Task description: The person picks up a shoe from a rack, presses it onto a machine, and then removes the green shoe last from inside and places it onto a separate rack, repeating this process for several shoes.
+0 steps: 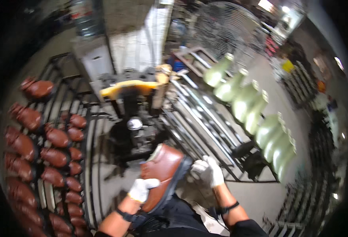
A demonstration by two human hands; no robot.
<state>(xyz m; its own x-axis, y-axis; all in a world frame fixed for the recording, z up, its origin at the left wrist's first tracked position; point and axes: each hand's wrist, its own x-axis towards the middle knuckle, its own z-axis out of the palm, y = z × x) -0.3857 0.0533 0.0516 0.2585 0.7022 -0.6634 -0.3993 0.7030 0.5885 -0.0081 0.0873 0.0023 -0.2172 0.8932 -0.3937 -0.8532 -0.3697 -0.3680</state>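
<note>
A brown leather shoe [163,173] with a thick dark sole is held tilted in front of my body. My left hand [142,189], in a white glove, grips its upper from the left side. Just right of the sole, apart from it, is my right hand [208,170], also white-gloved. The right fingers are curled in, and whatever they may hold cannot be made out. Beyond the shoe stands a dark machine [136,114] with a yellow curved front and a round shiny metal part.
To the left, a black rack [89,158] carries several reddish-brown shoes [55,158]. On the right, a rack of metal bars [205,114] bears several pale green shoe lasts [241,102]. A large fan [225,29] stands behind, and more dark racks [300,201] line the far right.
</note>
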